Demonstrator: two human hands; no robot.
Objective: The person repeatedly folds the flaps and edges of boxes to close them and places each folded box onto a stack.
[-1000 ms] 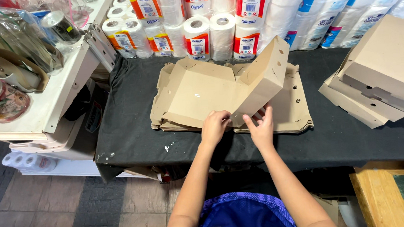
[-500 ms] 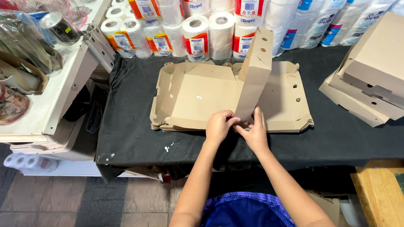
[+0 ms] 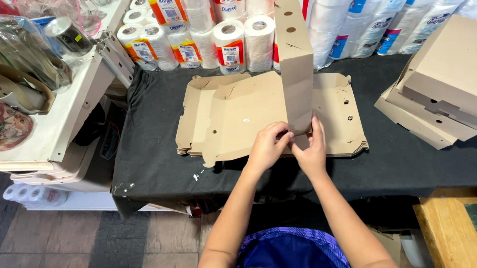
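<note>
A flat brown cardboard box blank [image 3: 237, 117] lies on top of a stack of the same blanks [image 3: 337, 117] on a black-covered table [image 3: 157, 155]. One side panel [image 3: 296, 64] of the top blank stands folded upright, with round holes near its top. My left hand [image 3: 267, 146] and my right hand [image 3: 310, 149] meet at the near corner of that panel. Both pinch the cardboard where the flap bends.
Folded cardboard boxes [image 3: 451, 88] are stacked at the table's right end. Wrapped paper rolls [image 3: 227, 41] line the back edge. A white shelf [image 3: 56, 123] with bagged wares stands to the left. A wooden piece [image 3: 448, 231] sits on the floor at lower right.
The raised panel has swung from a slant to the right up to standing vertical. Both hands have closed in together on its near corner.
</note>
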